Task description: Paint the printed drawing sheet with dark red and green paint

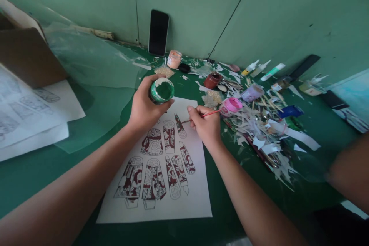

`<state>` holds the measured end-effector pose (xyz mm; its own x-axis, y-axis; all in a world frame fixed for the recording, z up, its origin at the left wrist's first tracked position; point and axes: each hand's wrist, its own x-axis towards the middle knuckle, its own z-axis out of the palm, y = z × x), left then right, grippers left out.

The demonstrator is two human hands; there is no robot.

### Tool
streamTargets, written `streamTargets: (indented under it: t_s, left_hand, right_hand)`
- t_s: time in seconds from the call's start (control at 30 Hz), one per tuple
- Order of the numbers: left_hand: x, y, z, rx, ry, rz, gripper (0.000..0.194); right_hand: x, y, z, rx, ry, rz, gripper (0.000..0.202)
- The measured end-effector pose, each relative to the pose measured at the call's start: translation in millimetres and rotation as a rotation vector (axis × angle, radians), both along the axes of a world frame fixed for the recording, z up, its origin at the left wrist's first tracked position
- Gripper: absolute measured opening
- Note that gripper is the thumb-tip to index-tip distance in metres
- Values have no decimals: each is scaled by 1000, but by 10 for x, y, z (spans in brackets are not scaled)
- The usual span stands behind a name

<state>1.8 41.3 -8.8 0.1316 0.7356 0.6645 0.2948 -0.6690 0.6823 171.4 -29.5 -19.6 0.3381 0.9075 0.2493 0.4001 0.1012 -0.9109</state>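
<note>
My left hand (146, 103) is wrapped round an open jar of green paint (162, 90), tilted so its inside shows, over the top of a paper sheet (198, 200). My right hand (205, 123) pinches a thin paintbrush (211, 113) with a red handle. The brush tip meets a narrow printed shape (180, 125) at the sheet's upper right, which shows dark red and some green. Several other printed outline shapes, such as the wide one (152, 142), have floral patterns partly filled in dark red.
A dark phone (158, 32) leans on the green wall. Jars of peach (174, 59), dark red (212, 80), pink (230, 106) and lilac (252, 92) paint stand among paper scraps (265, 138). A cardboard box (31, 54) and printed sheets (57, 111) lie left. Another person's blurred arm (351, 173) shows at right.
</note>
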Motion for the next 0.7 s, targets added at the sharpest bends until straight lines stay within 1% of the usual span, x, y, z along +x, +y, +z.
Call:
streamTargets:
  t_s: [0.17,0.3,0.43,0.57,0.7]
  left_hand:
    - [9,0,-1,-15,3,5,51]
    - [9,-1,1,-12,-3,-1,51]
    - [3,-8,9,-12,2,8,52]
    - [3,-15,15,-16,11,8,51]
    - [4,-19,18,-19,10,8,51]
  right_hand:
    - [3,-1,1,13,-40,3,42]
    - [-1,1,3,-1,16,4,41]
    - [6,4,-2,-13,-15,-9,42]
    - [17,7,-7,-9,20,2,42]
    - [13,6,1,-30,7,-7,42]
